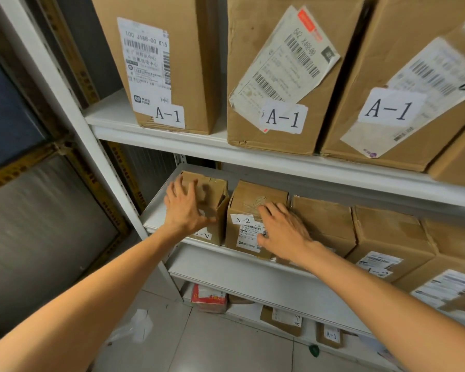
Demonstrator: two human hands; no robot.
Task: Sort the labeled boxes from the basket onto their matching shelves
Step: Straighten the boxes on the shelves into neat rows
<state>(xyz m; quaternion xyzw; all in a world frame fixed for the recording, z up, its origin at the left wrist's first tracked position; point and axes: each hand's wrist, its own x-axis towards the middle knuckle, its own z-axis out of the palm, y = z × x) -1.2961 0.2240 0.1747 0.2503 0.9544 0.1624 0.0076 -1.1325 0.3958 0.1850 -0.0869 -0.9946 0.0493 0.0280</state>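
On the middle shelf [156, 224] stands a row of small cardboard boxes labelled A-2. My left hand [184, 208] lies with spread fingers over the leftmost box [212, 194], whose A-2 label is upside down. My right hand [285, 229] rests with straight fingers on the front of the second A-2 box [250, 205], at its right edge. More A-2 boxes [387, 237] continue to the right. On the shelf above [113, 122] stand three tall cardboard boxes marked A-1 [169, 63]. No basket is in view.
A white upright post [65, 103] bounds the shelves on the left, with dark panels beyond it. Below, near the tiled floor, lie a red-and-white packet [208, 298] and small boxes, one labelled A-1 [330, 335]. Crumpled paper [137, 326] lies on the floor.
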